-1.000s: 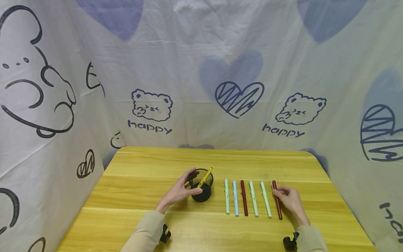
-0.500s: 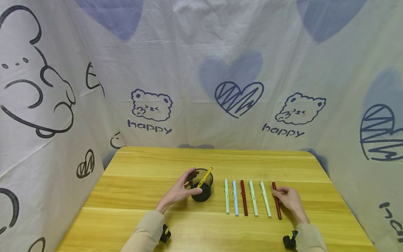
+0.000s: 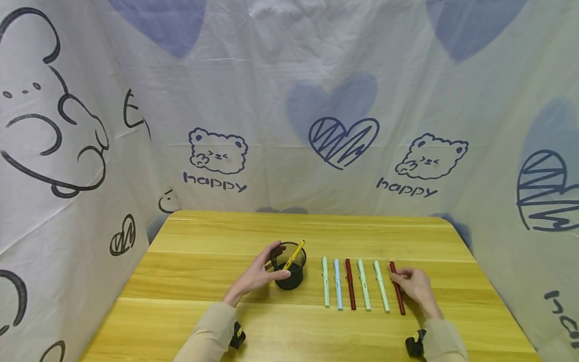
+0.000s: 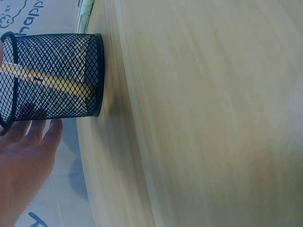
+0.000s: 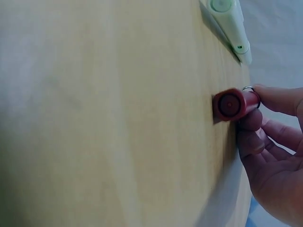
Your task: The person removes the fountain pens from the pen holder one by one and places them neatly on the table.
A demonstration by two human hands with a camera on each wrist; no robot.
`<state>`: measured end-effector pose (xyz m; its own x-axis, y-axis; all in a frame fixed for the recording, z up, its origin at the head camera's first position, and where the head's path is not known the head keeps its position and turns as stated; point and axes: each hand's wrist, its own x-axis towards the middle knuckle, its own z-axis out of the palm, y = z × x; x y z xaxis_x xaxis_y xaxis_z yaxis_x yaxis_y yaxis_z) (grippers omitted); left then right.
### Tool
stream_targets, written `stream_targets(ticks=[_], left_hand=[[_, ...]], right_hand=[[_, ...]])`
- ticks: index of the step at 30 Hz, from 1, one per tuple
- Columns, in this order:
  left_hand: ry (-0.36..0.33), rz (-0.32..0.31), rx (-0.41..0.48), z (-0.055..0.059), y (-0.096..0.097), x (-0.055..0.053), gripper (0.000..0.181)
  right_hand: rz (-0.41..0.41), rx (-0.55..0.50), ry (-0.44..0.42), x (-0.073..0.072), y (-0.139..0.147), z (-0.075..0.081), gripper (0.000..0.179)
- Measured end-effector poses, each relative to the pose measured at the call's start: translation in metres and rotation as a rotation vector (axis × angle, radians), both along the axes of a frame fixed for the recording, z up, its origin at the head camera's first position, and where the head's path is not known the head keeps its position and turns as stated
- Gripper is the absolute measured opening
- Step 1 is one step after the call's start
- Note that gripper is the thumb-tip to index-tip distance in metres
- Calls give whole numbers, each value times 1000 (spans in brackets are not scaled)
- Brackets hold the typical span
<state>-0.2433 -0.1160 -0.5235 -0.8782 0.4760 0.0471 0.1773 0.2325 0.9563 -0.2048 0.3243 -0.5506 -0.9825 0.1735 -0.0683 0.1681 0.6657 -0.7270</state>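
My left hand (image 3: 256, 276) grips a black mesh pen holder (image 3: 289, 282), thumb on the near side and fingers round the far side. It stands upright on the table, and a yellow pen (image 3: 296, 253) leans inside it. Through the mesh, the left wrist view shows the yellow pen (image 4: 57, 82) reaching the base. At the right end of a row of pens, my right hand (image 3: 416, 286) pinches a dark red pen (image 3: 400, 300) near its capped end. That red pen (image 5: 232, 105) lies on the tabletop, seen end-on in the right wrist view.
Left of the held pen lie two light green pens (image 3: 382, 287) (image 3: 364, 287), another dark red pen (image 3: 350, 286), a light blue pen (image 3: 338, 286) and a further light green pen (image 3: 325, 284), roughly parallel. A printed cloth (image 3: 271, 100) surrounds the wooden table (image 3: 190, 241).
The capped end of the held red pen has shifted very slightly left and nearer, along with my right hand. My left hand and the pen holder stay put.
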Motion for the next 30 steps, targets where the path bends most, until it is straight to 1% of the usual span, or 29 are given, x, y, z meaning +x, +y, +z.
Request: stream_targets(ticks=[14,25,30], left_hand=[[-4,0,8,1,0,1,90],[-4,2,1,1,0,1,90],[-5,0,-4,0,0,0,90]], right_hand=[[-35,30,-4,-1,1,0,31],[-40,20,0,0,1,1,30],[-39,33,12,-1,2,0,30]])
